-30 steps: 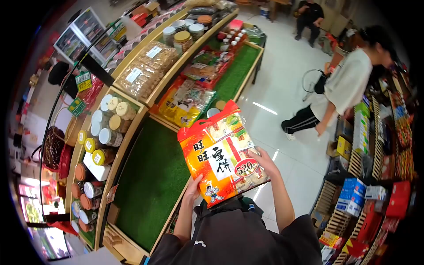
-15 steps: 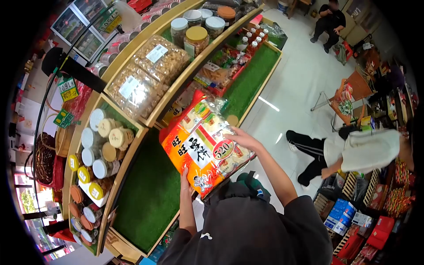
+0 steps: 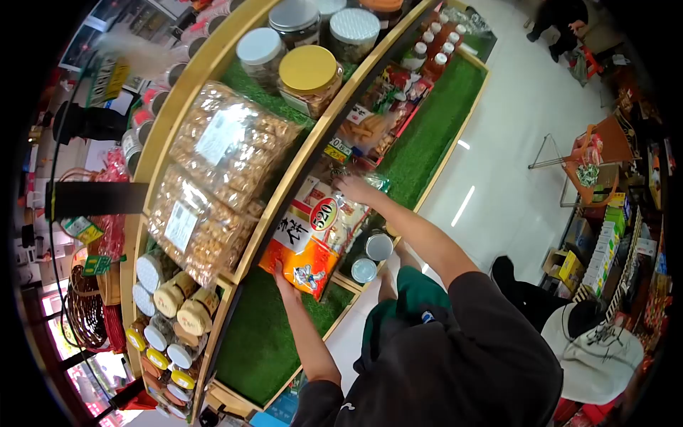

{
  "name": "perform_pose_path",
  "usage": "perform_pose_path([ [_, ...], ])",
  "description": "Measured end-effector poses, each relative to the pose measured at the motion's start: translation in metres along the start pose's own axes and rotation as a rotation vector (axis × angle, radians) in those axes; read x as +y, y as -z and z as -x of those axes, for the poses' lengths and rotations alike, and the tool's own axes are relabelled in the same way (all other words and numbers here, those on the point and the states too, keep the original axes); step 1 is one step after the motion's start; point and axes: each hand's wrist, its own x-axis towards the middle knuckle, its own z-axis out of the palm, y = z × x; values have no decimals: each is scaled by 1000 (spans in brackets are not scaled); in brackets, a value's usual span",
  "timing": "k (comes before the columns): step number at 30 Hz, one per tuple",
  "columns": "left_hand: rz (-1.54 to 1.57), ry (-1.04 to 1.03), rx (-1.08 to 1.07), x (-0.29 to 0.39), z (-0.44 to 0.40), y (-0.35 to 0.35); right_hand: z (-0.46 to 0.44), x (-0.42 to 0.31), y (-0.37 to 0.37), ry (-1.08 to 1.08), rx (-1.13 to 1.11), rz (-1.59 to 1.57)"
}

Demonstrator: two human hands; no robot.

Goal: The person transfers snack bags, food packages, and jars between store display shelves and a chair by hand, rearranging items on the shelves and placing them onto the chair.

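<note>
An orange and clear bag of rice crackers (image 3: 310,263) marked 520 is tilted over the lower shelf, its far end partly under the upper shelf edge. At its near bottom corner, my left hand (image 3: 286,286) grips it, with the fingers partly hidden beneath. My right hand (image 3: 356,191) holds the opposite side near the top, fingers curled over the plastic. Two lidded jars (image 3: 378,247) stand on the lower shelf just right of the bag. Below my left hand lies green turf matting (image 3: 260,341).
On the upper shelf are large clear snack packs (image 3: 220,146) and several jars, one with a gold lid (image 3: 308,69). Bottles (image 3: 435,65) stand at the lower shelf's far end. A person in a white top (image 3: 594,352) is at right; another sits at the back.
The bag has moved from in front of my body in over the lower shelf, both hands still on it. My view has come closer to the shelf. The person in white has shifted nearer.
</note>
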Motion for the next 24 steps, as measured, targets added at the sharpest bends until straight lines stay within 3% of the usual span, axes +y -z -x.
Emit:
perform_pose_path([
  [2,-83,-15,59,9,-9,-7,8,-8,8,-132,252,248],
  [5,-304,-82,143,18,-26,5,23,-19,32,-211,84,373],
  [13,-306,-31,102,28,-44,40,7,9,-2,-225,88,592],
  [19,-166,98,207,24,-28,9,13,18,19,-118,213,499],
  [23,-107,103,169,31,-23,10,15,16,43,-86,140,397],
  [24,-122,91,152,36,-21,17,9,18,53,-236,18,331],
])
